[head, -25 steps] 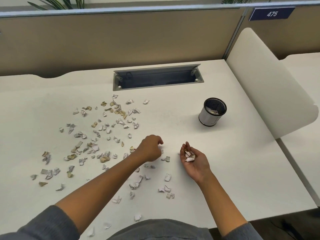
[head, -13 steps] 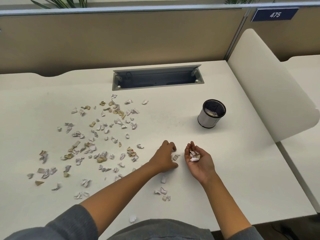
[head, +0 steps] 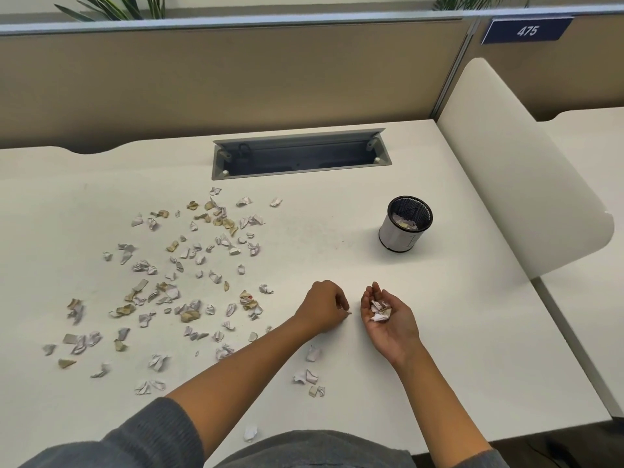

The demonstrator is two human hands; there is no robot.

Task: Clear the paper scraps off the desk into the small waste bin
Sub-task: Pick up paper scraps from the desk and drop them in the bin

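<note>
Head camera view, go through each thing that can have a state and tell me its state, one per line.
Small black mesh waste bin: upright, open-topped, a few scraps inside.
Grey cable hatch in the desk: lid open.
Left hand: fingers curled, pinching a small paper scrap.
Right hand: palm up, cupped, holding a little pile of white scraps.
Loose white and tan paper scraps: scattered on the white desk.

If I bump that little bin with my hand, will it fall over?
Maybe. The small waste bin is taller than wide and holds only a few paper scraps, so it's probably light. Being round, it could roll if tipped.
</note>
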